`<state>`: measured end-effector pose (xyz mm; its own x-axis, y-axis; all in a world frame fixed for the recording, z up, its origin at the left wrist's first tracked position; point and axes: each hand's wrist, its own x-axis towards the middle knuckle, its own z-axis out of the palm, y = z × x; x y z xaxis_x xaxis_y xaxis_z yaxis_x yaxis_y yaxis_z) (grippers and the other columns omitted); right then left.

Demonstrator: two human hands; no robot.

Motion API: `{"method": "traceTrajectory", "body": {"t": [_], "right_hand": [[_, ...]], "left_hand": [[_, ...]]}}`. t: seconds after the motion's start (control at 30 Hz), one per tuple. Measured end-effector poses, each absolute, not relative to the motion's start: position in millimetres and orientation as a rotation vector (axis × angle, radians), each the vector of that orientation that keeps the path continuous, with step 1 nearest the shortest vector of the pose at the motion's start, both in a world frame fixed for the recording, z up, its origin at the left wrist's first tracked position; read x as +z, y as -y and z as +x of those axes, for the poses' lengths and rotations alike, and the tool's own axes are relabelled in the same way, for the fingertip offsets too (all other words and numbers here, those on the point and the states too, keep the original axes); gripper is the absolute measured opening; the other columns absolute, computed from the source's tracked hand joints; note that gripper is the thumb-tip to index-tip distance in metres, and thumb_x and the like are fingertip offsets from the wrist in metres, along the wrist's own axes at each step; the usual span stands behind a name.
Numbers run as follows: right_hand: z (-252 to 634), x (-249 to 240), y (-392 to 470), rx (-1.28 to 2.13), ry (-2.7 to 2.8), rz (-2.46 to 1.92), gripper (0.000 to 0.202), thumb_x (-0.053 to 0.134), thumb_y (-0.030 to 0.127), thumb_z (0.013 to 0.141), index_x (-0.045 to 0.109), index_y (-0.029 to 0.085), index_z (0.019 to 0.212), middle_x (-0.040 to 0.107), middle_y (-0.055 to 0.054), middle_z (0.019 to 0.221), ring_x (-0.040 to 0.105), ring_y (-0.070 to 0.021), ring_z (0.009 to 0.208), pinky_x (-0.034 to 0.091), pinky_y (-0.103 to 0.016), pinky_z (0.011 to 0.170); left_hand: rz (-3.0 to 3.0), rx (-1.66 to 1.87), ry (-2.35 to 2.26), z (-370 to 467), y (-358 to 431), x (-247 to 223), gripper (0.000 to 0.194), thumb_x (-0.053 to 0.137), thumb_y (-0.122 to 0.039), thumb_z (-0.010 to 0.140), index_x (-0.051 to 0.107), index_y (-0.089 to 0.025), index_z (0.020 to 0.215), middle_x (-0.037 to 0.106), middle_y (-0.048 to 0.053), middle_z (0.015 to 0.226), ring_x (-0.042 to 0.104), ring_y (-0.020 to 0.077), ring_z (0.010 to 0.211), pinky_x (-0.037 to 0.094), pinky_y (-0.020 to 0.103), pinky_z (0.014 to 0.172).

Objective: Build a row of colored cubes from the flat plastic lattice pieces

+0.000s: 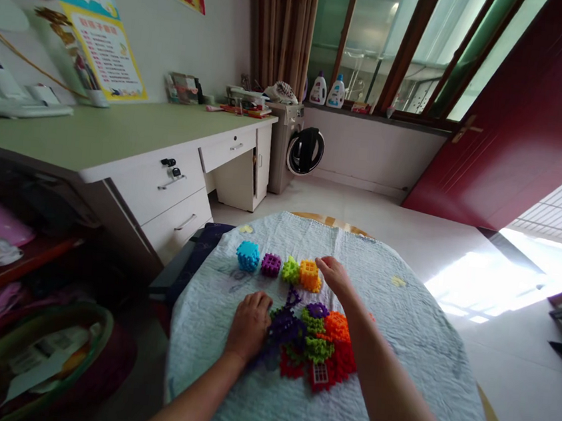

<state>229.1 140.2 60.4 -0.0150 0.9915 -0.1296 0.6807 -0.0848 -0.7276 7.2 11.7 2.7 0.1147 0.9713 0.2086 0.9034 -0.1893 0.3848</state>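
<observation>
Four interlocking-block cubes stand in a row on the cloth-covered round table (396,356): a blue cube (248,256), a purple cube (271,265), a lime-green piece (291,270) and a yellow cube (309,276). My right hand (335,274) is at the yellow cube's right side, fingers together with the tips against its upper edge. Nearer to me lies a heap of loose toothed blocks: dark purple pieces (287,326), green pieces (317,349), orange pieces (337,326) and red pieces (343,361), one with a white window. My left hand (250,324) rests curled at the heap's left edge, its fingertips partly hidden.
A long green-topped desk (169,128) with white drawers runs along the left wall. A washing machine (282,147) with its round door ajar stands beyond. At lower left is a basket (97,332) holding papers. A red door (502,113) is at right.
</observation>
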Motion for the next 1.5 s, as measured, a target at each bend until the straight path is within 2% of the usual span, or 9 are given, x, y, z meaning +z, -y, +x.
{"method": "traceTrajectory", "body": {"t": [0.23, 0.33, 0.53, 0.77, 0.87, 1.0, 1.17, 1.4, 1.5], "right_hand": [[210.0, 54.6, -144.6, 1.134, 1.891, -1.745, 0.038, 0.068, 0.051, 0.073, 0.072, 0.018, 0.092, 0.068, -0.005, 0.086, 0.060, -0.0195, 0.081, 0.046, -0.031, 0.075], [219.2, 63.1, -118.4, 1.071, 2.046, -1.617, 0.032, 0.074, 0.041, 0.067, 0.073, 0.020, 0.092, 0.063, -0.006, 0.097, 0.058, -0.0198, 0.089, 0.046, -0.033, 0.083], [246.5, 85.0, -45.9, 1.005, 2.225, -1.299, 0.017, 0.061, 0.025, 0.075, 0.068, 0.023, 0.090, 0.060, -0.005, 0.103, 0.059, -0.0179, 0.091, 0.047, -0.033, 0.088], [294.9, 68.4, 25.2, 0.851, 1.964, -1.489, 0.018, 0.055, 0.039, 0.085, 0.067, 0.025, 0.085, 0.065, -0.007, 0.101, 0.062, -0.0237, 0.095, 0.048, -0.037, 0.089], [314.7, 46.9, 38.6, 0.652, 1.748, -1.581, 0.026, 0.055, 0.048, 0.084, 0.067, 0.026, 0.092, 0.064, -0.009, 0.111, 0.059, -0.0275, 0.108, 0.045, -0.042, 0.097], [334.4, 9.4, 44.0, 0.455, 1.528, -1.686, 0.040, 0.053, 0.056, 0.083, 0.065, 0.024, 0.103, 0.060, -0.011, 0.120, 0.055, -0.0301, 0.115, 0.042, -0.049, 0.101], [344.4, -33.7, 43.2, 0.310, 1.464, -1.801, 0.059, 0.045, 0.064, 0.085, 0.055, 0.020, 0.124, 0.059, -0.014, 0.124, 0.052, -0.0325, 0.118, 0.038, -0.053, 0.104], [340.2, -47.4, 43.4, 0.254, 1.657, -1.825, 0.057, 0.042, 0.059, 0.089, 0.051, 0.021, 0.130, 0.058, -0.014, 0.131, 0.048, -0.0316, 0.127, 0.032, -0.053, 0.109], [339.5, -44.5, 44.1, 0.265, 1.652, -1.822, 0.054, 0.042, 0.057, 0.090, 0.051, 0.020, 0.129, 0.057, -0.014, 0.132, 0.048, -0.0309, 0.126, 0.033, -0.052, 0.108]], "left_hand": [[2.188, 0.651, -1.904, 6.7, -11.7, 5.5, 0.020, 0.049, -0.007, 0.082, 0.059, -0.019, 0.094, 0.059, 0.006, 0.101, 0.052, 0.0232, 0.099, 0.042, 0.037, 0.091], [2.184, 0.686, -1.899, 5.4, -13.0, 2.6, 0.021, 0.048, -0.008, 0.082, 0.060, -0.020, 0.094, 0.060, 0.007, 0.102, 0.053, 0.0232, 0.099, 0.043, 0.037, 0.091], [2.108, 0.876, -1.814, 4.7, -13.8, -8.8, 0.021, 0.048, -0.010, 0.083, 0.061, -0.020, 0.094, 0.061, 0.007, 0.103, 0.056, 0.0227, 0.102, 0.045, 0.040, 0.095], [1.509, 1.658, -1.953, -51.3, -79.0, 10.4, 0.037, 0.052, -0.039, 0.089, 0.053, -0.019, 0.119, 0.047, 0.014, 0.135, 0.038, 0.0286, 0.135, 0.028, 0.048, 0.116], [1.258, 1.472, -1.771, -79.7, -127.0, 25.9, 0.048, 0.046, -0.050, 0.091, 0.052, -0.015, 0.124, 0.048, 0.017, 0.139, 0.040, 0.0291, 0.135, 0.027, 0.046, 0.116], [1.260, 1.288, -1.611, -89.2, -159.3, 29.1, 0.060, 0.040, -0.065, 0.089, 0.066, -0.013, 0.102, 0.069, 0.014, 0.109, 0.059, 0.0293, 0.116, 0.040, 0.042, 0.107], [1.342, 1.102, -1.420, -73.2, -139.6, 19.6, 0.060, 0.048, -0.071, 0.082, 0.070, -0.015, 0.092, 0.074, 0.009, 0.092, 0.064, 0.0289, 0.106, 0.047, 0.041, 0.100], [1.721, 1.116, -1.401, -26.9, -62.9, 35.3, 0.045, 0.048, -0.056, 0.089, 0.068, -0.021, 0.109, 0.060, 0.009, 0.127, 0.048, 0.0259, 0.129, 0.030, 0.043, 0.116], [1.744, 1.080, -1.220, -2.4, -36.8, 49.7, 0.040, 0.045, -0.049, 0.093, 0.068, -0.022, 0.111, 0.054, 0.010, 0.135, 0.047, 0.0253, 0.131, 0.034, 0.042, 0.115]]}}
